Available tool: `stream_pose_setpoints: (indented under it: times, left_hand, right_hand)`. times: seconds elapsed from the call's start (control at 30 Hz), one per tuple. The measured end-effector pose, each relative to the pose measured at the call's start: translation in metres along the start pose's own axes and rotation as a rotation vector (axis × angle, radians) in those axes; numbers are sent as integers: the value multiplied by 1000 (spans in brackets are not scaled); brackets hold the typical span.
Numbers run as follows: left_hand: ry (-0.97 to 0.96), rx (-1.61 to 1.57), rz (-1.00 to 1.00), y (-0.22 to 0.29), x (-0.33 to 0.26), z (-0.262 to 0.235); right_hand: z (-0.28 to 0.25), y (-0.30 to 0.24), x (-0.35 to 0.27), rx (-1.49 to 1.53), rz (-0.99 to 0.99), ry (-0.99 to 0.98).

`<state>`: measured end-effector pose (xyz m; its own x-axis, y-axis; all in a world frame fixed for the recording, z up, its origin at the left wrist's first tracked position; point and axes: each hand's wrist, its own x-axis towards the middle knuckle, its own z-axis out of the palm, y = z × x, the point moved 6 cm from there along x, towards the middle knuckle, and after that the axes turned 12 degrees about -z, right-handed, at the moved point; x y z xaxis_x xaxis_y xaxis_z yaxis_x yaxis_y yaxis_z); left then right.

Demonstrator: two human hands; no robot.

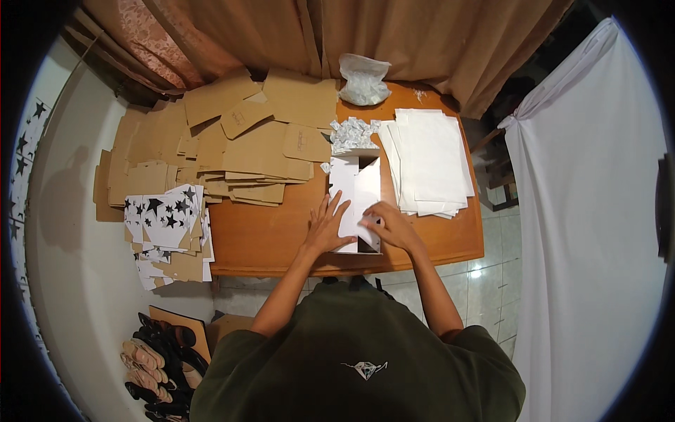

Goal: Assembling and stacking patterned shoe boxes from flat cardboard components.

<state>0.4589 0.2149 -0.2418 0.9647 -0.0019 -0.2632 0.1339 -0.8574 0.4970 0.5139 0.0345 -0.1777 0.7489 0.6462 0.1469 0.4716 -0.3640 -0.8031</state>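
Note:
A long white box point(344, 176) stands on the wooden table in front of me, its slanted white flap point(368, 184) lying over part of the top. Dark gaps show the inside at the far and near right corners. My left hand point(326, 226) rests flat on the box's left side with the fingers spread. Over the right side, my right hand point(389, 226) has bent fingers at the flap, the thumb apart from them. A heap of small white-and-grey packets point(354, 135) sits just behind the box.
Stacked brown cardboard pieces point(246, 151) cover the table's left side. Star-patterned sheets point(165, 221) lie at the left edge. White paper sheets point(432, 162) are piled to the right, and a clear plastic bag point(364, 81) stands at the back. Shoes point(158, 366) are at the lower left.

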Motion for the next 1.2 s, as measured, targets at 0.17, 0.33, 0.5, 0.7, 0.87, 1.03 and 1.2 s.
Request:
stream_pose_setpoints:
  times: [0.17, 0.33, 0.5, 0.7, 0.87, 1.03, 1.2]
  left_hand:
    - [23, 31, 18, 6, 5, 3]
    - [7, 119, 39, 21, 2, -1]
    - [47, 100, 98, 19, 2, 5]
    - [80, 163, 130, 33, 2, -2]
    - [72, 134, 131, 33, 5, 1]
    - [-7, 144, 116, 30, 12, -1]
    - [-24, 107, 149, 25, 13, -2]
  right_hand:
    - [15, -32, -28, -32, -174, -220]
    - [19, -10, -40, -270, -111, -113]
    - [26, 3, -46, -415, -45, -66]
    - [34, 12, -47, -441, 53, -18]
    - [42, 17, -46, -492, 91, -5]
    - [43, 29, -47, -379, 152, 124]
    - [47, 27, -48, -357, 161, 198]
